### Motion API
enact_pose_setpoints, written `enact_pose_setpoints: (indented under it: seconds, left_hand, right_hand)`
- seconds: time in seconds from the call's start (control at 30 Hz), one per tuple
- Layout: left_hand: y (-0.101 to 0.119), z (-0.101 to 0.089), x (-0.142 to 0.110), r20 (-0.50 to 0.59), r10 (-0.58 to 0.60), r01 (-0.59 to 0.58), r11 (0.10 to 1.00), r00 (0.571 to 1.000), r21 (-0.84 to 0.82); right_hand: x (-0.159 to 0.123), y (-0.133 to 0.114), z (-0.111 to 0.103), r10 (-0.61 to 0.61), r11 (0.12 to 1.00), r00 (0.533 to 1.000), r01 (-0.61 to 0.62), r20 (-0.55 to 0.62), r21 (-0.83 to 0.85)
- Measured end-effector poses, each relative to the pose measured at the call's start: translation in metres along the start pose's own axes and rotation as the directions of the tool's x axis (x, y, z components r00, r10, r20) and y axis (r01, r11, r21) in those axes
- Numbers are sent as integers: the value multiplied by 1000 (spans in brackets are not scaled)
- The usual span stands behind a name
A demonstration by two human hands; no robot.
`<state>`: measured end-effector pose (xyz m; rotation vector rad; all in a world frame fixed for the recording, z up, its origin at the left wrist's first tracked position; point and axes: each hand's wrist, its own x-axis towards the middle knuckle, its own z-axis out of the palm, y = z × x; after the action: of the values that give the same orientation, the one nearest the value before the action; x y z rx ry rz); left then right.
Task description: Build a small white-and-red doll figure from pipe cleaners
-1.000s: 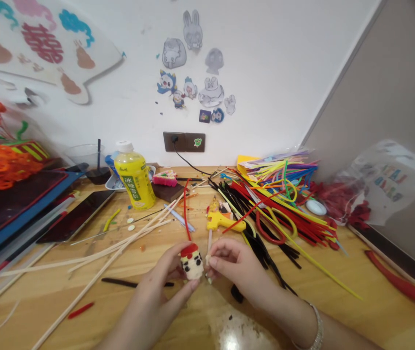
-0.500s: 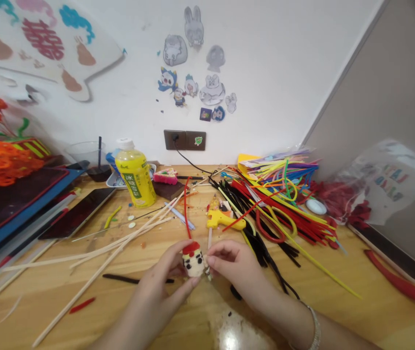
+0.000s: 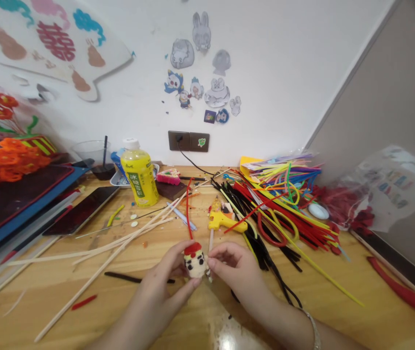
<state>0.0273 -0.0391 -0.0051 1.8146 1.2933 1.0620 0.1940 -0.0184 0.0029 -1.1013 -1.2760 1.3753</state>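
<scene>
My left hand is closed around a small doll head made of fuzzy pipe cleaner. The head is cream, with black eyes and brows and a red top, and its face is turned toward me. A red pipe cleaner rises just behind it; whether the two are joined I cannot tell. At the right side of the head, the thumb and fingers of my right hand are pinched together. What they pinch is too small and hidden to make out. Beyond the hands lies a yellow glue gun with a glue stick pointing toward me.
Cream pipe cleaners stretch across the left of the wooden table. Black pipe cleaners, a red bundle and multicoloured ones lie to the right. A yellow bottle and a phone stand and lie at the back left.
The whole scene has shifted slightly right in the view as my head moved. Both hands keep nearly the same hold, and the doll head is turned very little, if at all.
</scene>
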Motion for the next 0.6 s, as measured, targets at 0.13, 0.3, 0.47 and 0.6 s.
enact_pose_setpoints:
  seconds: [0.13,0.3,0.47,0.6]
  left_hand:
    - [1,0,0,-3,-4,4,999,1000,-34]
    - [2,-1,0,-30,-2,1,999,1000,-34]
    - [1,-1,-1,-50,13,-13,1000,999,5]
    - [2,-1,-2,-57,15,-14,1000,998,17]
  right_hand:
    - [-3,-3,0,8,1000,1000,-8,-2,-6]
    - [-5,-7,-1,-17,999,1000,18,20,-42]
    - [-5,-6,0,-12,999,1000,13,23,-29]
    - [-6,-6,1,4,1000,1000,-4,24,-7]
